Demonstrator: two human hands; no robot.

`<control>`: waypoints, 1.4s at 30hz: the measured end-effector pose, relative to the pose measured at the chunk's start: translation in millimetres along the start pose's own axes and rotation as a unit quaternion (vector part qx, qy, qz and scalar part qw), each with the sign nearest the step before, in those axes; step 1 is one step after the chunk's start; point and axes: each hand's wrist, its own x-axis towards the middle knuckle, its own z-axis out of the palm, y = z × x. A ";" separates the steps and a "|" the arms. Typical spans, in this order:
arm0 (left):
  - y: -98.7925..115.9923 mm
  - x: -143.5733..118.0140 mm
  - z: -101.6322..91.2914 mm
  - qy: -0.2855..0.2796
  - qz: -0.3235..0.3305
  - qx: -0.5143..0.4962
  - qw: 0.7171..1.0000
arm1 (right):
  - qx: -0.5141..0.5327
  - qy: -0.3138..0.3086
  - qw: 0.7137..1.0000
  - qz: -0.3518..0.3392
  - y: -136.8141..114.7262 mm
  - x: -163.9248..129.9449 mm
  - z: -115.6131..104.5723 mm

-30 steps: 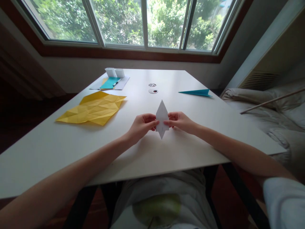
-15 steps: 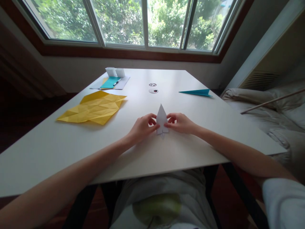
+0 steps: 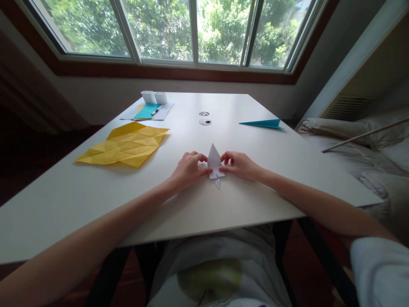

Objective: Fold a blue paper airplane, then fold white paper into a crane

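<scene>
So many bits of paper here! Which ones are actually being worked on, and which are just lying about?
In hand:
white folded paper, pinched by the left hand and the right hand

Lying about on the table:
creased yellow sheet
teal paper dart
teal sheet with a pen
two small white paper boxes

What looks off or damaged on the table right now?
Nothing stands out. Both hands, left hand and right hand, pinch the white paper on the table. The yellow sheet is creased all over but lies flat; no tear shows.
</scene>
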 end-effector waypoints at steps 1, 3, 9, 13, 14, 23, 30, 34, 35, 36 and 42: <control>1.0 0.1 -0.6 -0.002 0.001 -0.002 1.000 | 0.007 -0.002 1.000 0.000 0.0 0.0 0.0; 3.1 -0.1 -1.6 -0.006 0.004 -0.006 1.000 | 0.015 -0.005 1.000 -0.002 0.2 0.2 -0.2; 6.3 -2.1 -2.2 0.003 0.022 -0.029 0.999 | 0.046 0.001 0.999 -0.022 -0.8 0.3 -1.5; 5.1 -1.9 -0.4 0.024 0.048 -0.029 0.998 | 0.069 0.014 0.996 -0.057 -3.3 0.2 -1.4; 4.6 -1.6 0.2 0.030 0.051 -0.032 0.998 | 0.070 0.014 0.995 -0.064 -3.5 0.2 -1.1; 4.1 2.3 -2.9 0.004 0.012 -0.061 0.998 | 0.058 0.010 0.997 -0.058 1.7 1.7 1.4; -1.4 8.0 -4.1 -0.014 0.088 -0.060 0.994 | 0.035 0.004 0.994 -0.100 6.3 4.3 1.2; -4.6 9.6 -4.2 -0.020 0.122 -0.054 0.991 | -0.014 0.017 0.985 -0.170 9.2 3.4 -0.3; -4.5 9.4 -4.6 -0.018 0.133 -0.050 0.990 | -0.031 0.014 0.980 -0.194 9.7 3.0 -1.2; -4.1 8.9 -5.1 -0.015 0.146 -0.044 0.988 | -0.048 0.010 0.974 -0.219 10.1 2.6 -2.3; -3.0 8.0 -7.7 -0.038 0.215 -0.005 0.976 | -0.124 0.000 0.945 -0.302 8.9 1.1 -6.9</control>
